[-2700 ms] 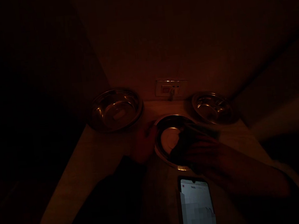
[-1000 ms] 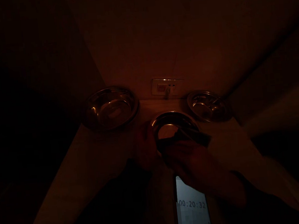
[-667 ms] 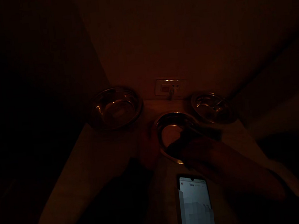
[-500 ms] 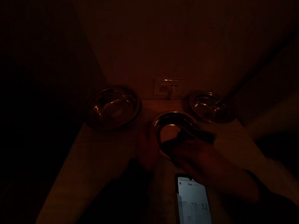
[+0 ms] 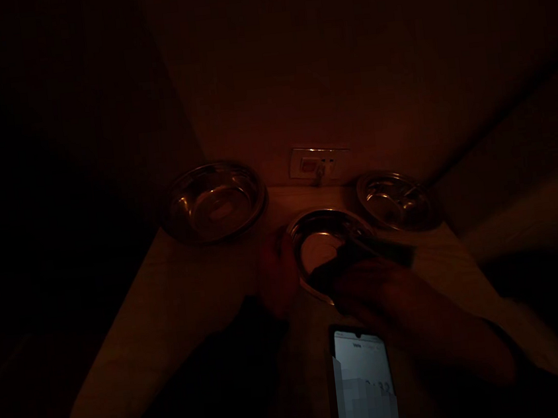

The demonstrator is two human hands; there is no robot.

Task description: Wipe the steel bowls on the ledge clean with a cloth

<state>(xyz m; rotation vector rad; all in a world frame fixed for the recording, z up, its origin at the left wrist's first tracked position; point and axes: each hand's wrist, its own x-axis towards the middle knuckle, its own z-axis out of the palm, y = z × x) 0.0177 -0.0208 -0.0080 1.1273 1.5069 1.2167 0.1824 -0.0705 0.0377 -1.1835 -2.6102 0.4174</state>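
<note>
In the dim light, a shiny metal bowl sits in the middle of the small wooden table. My left hand is closed on its left rim; shadow hides most of the fingers. My right hand is pressed over the bowl's near right side, with a dark cloth bunched under its fingers. Part of that cloth lies inside the bowl, and a loose end sticks out past the right rim. Just below my right hand lies a lit phone showing a timer.
A larger metal bowl stands at the back left of the table. At the back right is another metal dish with small shiny items in it, too dark to name. On the wall behind is a socket plate with a plug.
My right hand and the cloth have shifted slightly to the right across the bowl. My left hand stays at the left rim. The view has moved slightly.
</note>
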